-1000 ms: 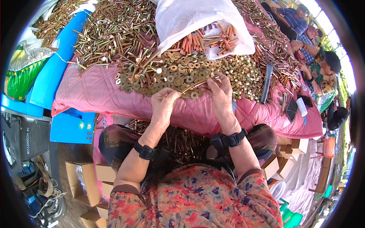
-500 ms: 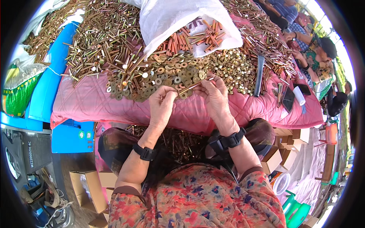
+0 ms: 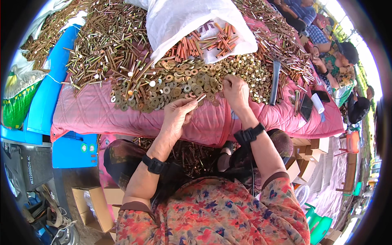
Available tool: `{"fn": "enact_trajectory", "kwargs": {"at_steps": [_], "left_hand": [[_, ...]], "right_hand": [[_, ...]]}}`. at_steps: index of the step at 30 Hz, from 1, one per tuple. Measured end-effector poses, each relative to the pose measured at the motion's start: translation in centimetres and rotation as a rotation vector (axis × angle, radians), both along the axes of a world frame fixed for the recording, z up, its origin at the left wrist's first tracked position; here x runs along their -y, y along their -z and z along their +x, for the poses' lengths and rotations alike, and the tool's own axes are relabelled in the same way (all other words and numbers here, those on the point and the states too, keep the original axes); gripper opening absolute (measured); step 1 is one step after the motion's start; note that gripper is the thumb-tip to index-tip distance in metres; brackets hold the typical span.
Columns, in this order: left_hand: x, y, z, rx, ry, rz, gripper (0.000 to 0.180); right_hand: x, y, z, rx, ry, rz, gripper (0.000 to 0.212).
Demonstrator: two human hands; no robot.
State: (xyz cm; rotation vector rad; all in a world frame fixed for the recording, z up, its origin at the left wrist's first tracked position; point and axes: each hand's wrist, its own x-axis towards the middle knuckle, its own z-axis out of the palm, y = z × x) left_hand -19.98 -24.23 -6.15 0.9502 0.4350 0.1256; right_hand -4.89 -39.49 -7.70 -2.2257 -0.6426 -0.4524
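My left hand [image 3: 179, 115] is closed around a coppery anchor bolt [image 3: 200, 98], whose end sticks out past the thumb toward the upper right. Most of the bolt is hidden in the fingers. Apart from it, my right hand [image 3: 237, 93] has curled fingers pinched at the border between flat washers [image 3: 175, 92] and small brass-coloured nuts [image 3: 255, 75]. What the right fingertips hold, if anything, is hidden. Beyond the washers, reddish metal sleeves [image 3: 190, 48] spill from the mouth of a white sack [image 3: 179, 24].
Loose metal rods [image 3: 106, 36] pile up across the pink quilted cover [image 3: 90, 110]. A dark flat metal bar [image 3: 274, 83], a phone [image 3: 322, 96] and a white roll [image 3: 317, 103] lie at right. Open cardboard boxes [image 3: 96, 208] stand below left. Other people work at far right.
My right hand has left the bolt and moved slightly up to the nuts and washers. My left hand keeps the bolt, now turned in a little lower.
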Motion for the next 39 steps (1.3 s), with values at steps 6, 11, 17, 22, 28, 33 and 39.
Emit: {"fn": "enact_trajectory", "kwargs": {"at_steps": [6, 11, 17, 22, 28, 33, 39], "left_hand": [[-0.7, 0.3, 0.0, -0.092, -0.134, 0.08, 0.006], [-1.2, -0.5, -0.7, -0.066, -0.199, 0.263, 0.006], [-0.7, -1.5, -0.7, -0.027, -0.226, 0.163, 0.004], [-1.7, -0.3, -1.1, 0.023, -0.173, 0.022, 0.004], [-1.6, -1.1, -1.2, 0.018, -0.118, -0.072, 0.003], [-1.6, -1.3, -0.8, 0.018, -0.128, -0.055, 0.004], [-2.2, -1.0, -1.1, 0.037, -0.063, -0.037, 0.003]], "right_hand": [[-0.6, 0.4, 3.2, 0.056, 0.072, -0.425, 0.019], [-0.5, -0.4, 3.2, 0.1, 0.049, -0.607, 0.03], [0.1, -0.5, 3.2, 0.174, 0.051, -0.65, 0.022], [0.1, -3.6, -0.5, -0.218, -0.177, -0.011, 0.011], [0.0, -3.8, -4.4, -1.08, -0.642, 0.652, 0.02], [-0.9, -3.8, -6.2, -0.769, -0.648, 0.658, 0.026], [-1.4, -3.6, -6.8, -0.637, -0.628, 0.563, 0.026]]}}
